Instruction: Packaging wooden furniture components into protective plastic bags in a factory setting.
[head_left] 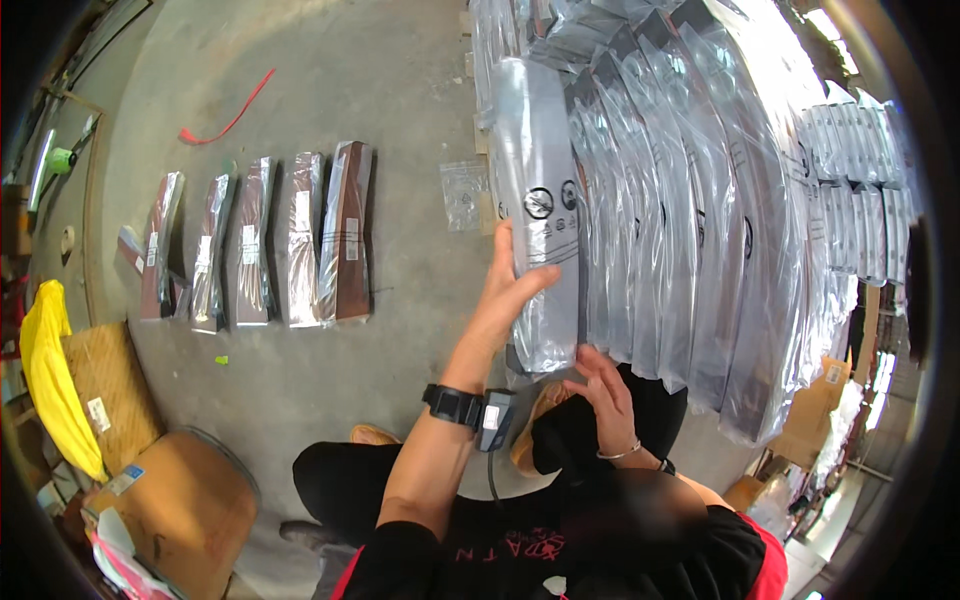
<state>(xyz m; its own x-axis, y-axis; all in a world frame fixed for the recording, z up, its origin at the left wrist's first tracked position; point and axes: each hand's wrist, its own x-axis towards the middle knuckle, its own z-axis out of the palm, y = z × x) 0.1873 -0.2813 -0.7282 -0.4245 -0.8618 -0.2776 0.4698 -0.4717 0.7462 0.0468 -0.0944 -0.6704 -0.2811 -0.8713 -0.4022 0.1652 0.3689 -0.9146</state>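
A long, narrow package [543,310] in clear plastic with black printed marks stands upright at the near left end of a stack. My left hand [510,275] grips its left side, thumb across the front and the other fingers partly hidden at the edge. Close to the package's lower right corner is my right hand [606,400], fingers stretched out and apart; its fingertips seem to touch the plastic there. Directly right of the package, a row of similar plastic-wrapped packages [690,230] stands packed side by side.
On the concrete floor to the left lie several separate wrapped dark brown pieces [347,235]. A red strap [235,118] lies beyond them. A flat plastic bag [462,196] rests beside the stack. Cardboard [190,500] and a yellow cloth [58,375] are at lower left.
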